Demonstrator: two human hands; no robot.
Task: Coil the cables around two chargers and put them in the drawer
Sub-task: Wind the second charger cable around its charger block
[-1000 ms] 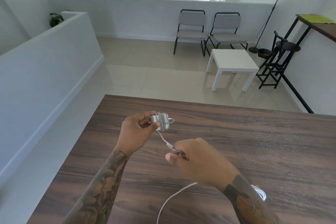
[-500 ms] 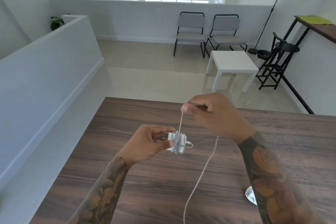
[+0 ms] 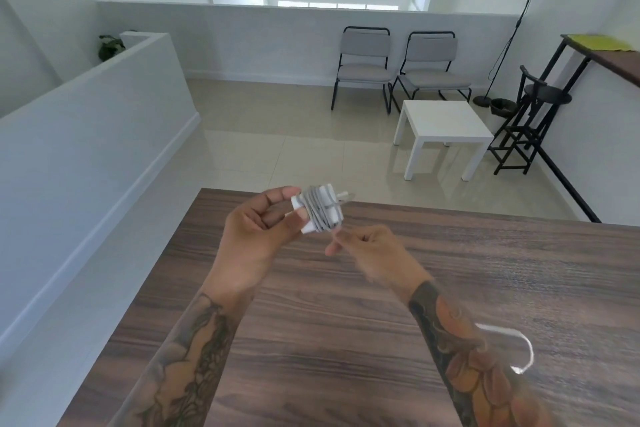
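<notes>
Charger is pinched by its bare end in the left hand above the surface's far edge, leaving the body exposed for winding, while cable is pinched taut (blurred) by the right hand.

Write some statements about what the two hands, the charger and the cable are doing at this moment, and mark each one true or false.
1. The left hand holds the white charger. True.
2. The charger lies flat on the wooden table. False: it is held up in the air above the table's far edge.
3. Several turns of cable are wound around the charger. True.
4. The right hand is open and rests on the table. False: it pinches the cable just below the charger.
5. A loose white cable end curves beside the right forearm. True.
</notes>
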